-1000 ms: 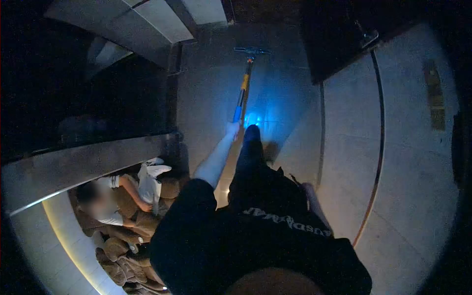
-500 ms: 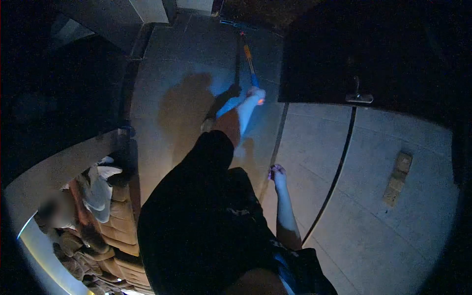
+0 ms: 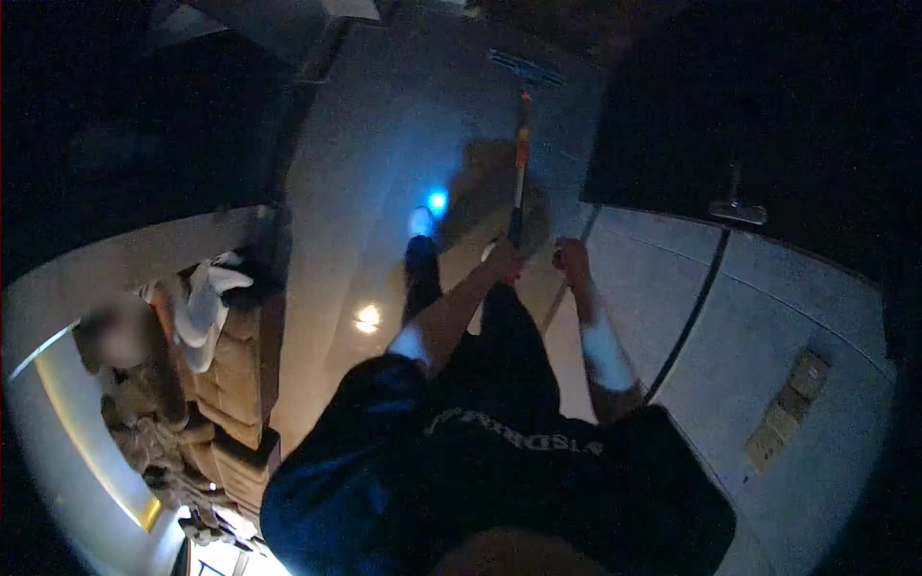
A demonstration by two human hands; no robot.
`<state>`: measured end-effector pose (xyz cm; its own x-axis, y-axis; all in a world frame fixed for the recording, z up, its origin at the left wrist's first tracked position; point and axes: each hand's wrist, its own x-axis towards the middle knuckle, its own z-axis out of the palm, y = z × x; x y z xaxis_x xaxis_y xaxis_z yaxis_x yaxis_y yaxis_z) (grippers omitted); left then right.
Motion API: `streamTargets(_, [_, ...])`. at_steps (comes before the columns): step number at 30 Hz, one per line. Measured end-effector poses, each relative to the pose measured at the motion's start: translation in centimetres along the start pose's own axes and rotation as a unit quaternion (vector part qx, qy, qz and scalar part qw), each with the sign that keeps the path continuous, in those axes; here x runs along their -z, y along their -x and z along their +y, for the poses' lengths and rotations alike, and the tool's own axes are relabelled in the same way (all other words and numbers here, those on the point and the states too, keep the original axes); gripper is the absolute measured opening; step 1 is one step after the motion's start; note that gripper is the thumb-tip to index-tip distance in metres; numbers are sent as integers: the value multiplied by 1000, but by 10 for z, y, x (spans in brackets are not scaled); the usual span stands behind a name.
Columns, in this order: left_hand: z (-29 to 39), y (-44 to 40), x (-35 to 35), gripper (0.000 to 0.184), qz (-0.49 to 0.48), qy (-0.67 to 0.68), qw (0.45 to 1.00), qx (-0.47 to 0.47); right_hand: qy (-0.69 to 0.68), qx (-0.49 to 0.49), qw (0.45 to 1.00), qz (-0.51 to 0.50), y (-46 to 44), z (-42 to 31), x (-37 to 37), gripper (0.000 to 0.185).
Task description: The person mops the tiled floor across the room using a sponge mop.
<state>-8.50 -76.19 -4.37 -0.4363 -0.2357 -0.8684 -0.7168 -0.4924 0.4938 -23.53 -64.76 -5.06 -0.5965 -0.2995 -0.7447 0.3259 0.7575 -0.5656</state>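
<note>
My left hand (image 3: 503, 261) is wrapped round the lower grip of a long pole (image 3: 521, 158), in front of my legs. The pole has orange and dark blue sections and reaches away over the tiled floor (image 3: 370, 144). At its far end a wide, flat crosspiece (image 3: 526, 69) lies on the floor. To the right of the pole, apart from it, my right hand (image 3: 570, 259) is closed with its fingers curled. Whether it holds anything is too dark to tell.
A person (image 3: 120, 336) sits on a brown cushioned sofa (image 3: 226, 384) at the left. Pale wall panels (image 3: 624, 259) stand at the right, with sockets (image 3: 788, 413) and a metal handle (image 3: 738, 211). A blue light spot shows on the floor.
The pole's crosspiece has come back from the floor's far edge and shifted right. My left hand has drawn nearer my body, and my right hand has risen closer to it.
</note>
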Motion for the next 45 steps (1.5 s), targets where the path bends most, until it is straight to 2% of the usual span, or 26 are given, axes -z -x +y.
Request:
streamTargets(3, [-31,46,-16,29,9,-42,999,5,198,170,954,-145,-110,55,-21,38])
streamTargets(5, [-55,79,-21,28,16,-56,998,14,205,161,941,-217,-100,35,-46,41])
streamTargets(7, [-77,107,-35,30,11,-52,998,31,131,-50,976,-168,-128,64,-63,42])
streamTargets(10, [-107,146,-52,37,12,-12,998,58,114,-113,979,-126,-52,42,-72,44])
streamTargets(13, [-130,194,-77,38,52,96,991,73,179,-133,958,-180,-8,44,-86,41])
streamTargets(14, [-142,207,-87,38,76,46,993,73,164,-159,957,-178,-21,77,-102,35])
streamTargets(17, [-155,252,-102,37,53,-9,992,115,245,-59,957,-143,26,92,-103,29])
streamTargets(18, [-162,271,-106,35,93,-8,990,102,224,-12,957,-186,-34,180,-137,28])
streamTargets(21, [-194,323,-100,28,93,-52,988,115,238,-85,950,-186,58,190,-134,26])
streamTargets(24, [-272,360,-114,29,170,-154,972,52,286,-145,916,-240,72,274,-169,23])
streamTargets(25, [-293,376,-118,29,159,-136,976,57,274,-128,920,-249,89,298,-173,22])
streamTargets(27, [-317,413,-121,28,135,-100,984,63,247,-96,927,-265,152,297,-167,20])
streamTargets(28, [-357,410,-136,28,141,-154,975,72,332,-90,904,-253,174,299,-171,20])
streamTargets(29, [-369,426,-144,28,136,-208,968,38,415,-87,873,-242,196,301,-174,20])
streamTargets(31, [-385,459,-155,28,120,-314,941,-30,369,-112,879,-281,226,333,-166,24])
streamTargets(33, [-437,478,-162,21,175,-251,952,-24,343,-137,872,-323,255,358,-167,27])
streamTargets(35, [-467,503,-163,17,191,-220,957,1,338,-158,850,-371,280,373,-186,28])
streamTargets(37, [-423,557,-133,16,167,-227,959,40,459,-90,779,-417,287,391,-213,23])
streamTargets(39, [-451,597,-113,18,112,-251,961,13,563,-20,692,-452,318,409,-240,22])
streamTargets(40, [-463,606,-105,19,111,-236,965,26,418,-238,738,-473,340,406,-230,25])
streamTargets(43, [-507,620,-82,24,158,-138,970,120,468,-170,737,-456,377,392,-256,31])
streamTargets(45, [-535,614,-63,27,181,-73,976,92,500,-124,734,-444,396,391,-278,36])
